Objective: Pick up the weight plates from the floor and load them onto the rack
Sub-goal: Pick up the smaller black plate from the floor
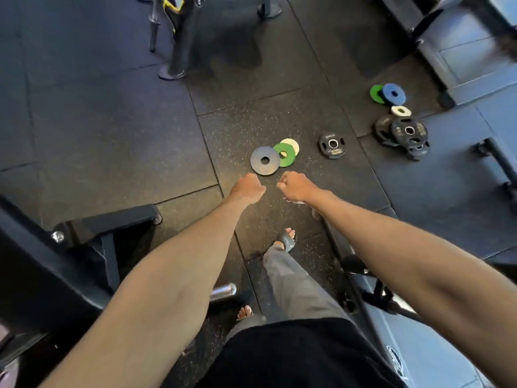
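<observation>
Small weight plates lie on the rubber floor ahead of me: a grey-blue plate (265, 160), a green plate (284, 155) overlapping it and a cream plate (292, 144) behind. A black plate (332, 145) lies to their right. Farther right are a green plate (375, 93), a blue plate (394, 94), a white plate (401, 110) and a pile of black plates (402, 134). My left hand (248, 188) and my right hand (295, 186) are stretched forward just short of the grey-blue plate, both curled into fists, holding nothing.
A black rack frame (92, 236) with a chrome peg (223, 292) stands at my left. Metal stand legs (174, 65) are at the back. Bench equipment (461, 51) fills the upper right, and a machine base (372, 292) is at my right. My sandalled foot (286, 240) steps forward.
</observation>
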The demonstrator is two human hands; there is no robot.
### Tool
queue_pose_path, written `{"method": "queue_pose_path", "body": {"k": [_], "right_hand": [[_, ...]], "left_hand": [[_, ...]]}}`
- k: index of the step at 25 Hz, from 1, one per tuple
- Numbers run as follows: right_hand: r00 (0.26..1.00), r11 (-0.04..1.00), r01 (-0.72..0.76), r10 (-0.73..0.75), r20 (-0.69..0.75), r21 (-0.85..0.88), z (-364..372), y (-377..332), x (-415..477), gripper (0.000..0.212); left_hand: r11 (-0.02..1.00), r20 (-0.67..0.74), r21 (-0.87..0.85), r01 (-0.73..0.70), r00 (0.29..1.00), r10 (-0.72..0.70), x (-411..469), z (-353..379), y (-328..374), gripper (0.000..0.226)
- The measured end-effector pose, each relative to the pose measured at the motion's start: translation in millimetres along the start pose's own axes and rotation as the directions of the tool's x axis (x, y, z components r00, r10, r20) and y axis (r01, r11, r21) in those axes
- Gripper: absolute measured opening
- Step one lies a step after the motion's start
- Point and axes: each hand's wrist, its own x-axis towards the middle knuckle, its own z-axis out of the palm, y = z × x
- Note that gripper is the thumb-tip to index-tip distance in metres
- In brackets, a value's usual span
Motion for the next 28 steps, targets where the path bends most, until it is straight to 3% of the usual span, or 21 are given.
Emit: {"method": "queue_pose_path", "body": {"k": [7, 14, 19, 22, 28], "right_hand": [[0.993, 0.988, -0.118, 0.118, 0.005, 0.095, -96.8, 46.3, 115.2, 0.03], [0.949, 0.915, -0.315, 0.299, 0.098, 0.253, -145.3, 65.6, 198.5, 0.032], [0.854, 0.743, -0.479, 0.518, 0.05, 0.468, -180.2, 71.7, 257.7, 0.029], [0.774, 0.62, -0.523, 0.632, 0.022, 0.585, -189.3, 86.6, 283.7, 0.029], [0.685, 0.414, -0.531, 0.723, 0.087, 0.74, -178.6, 136.7, 334.7, 0.026]], "left_hand": [[0.991, 0.11, 0.118, -0.056, 0.993, 0.043, 129.6, -43.4, 99.3, 0.025], [0.93, 0.293, 0.339, -0.143, 0.955, 0.04, 252.3, -97.4, 149.2, 0.026], [0.807, 0.472, 0.445, -0.387, 0.868, 0.155, 353.0, -125.7, 225.2, 0.029], [0.708, 0.569, 0.508, -0.49, 0.808, 0.15, 398.6, -123.7, 266.1, 0.022], [0.518, 0.687, 0.579, -0.63, 0.719, 0.106, 464.8, -87.6, 305.2, 0.026]]}}
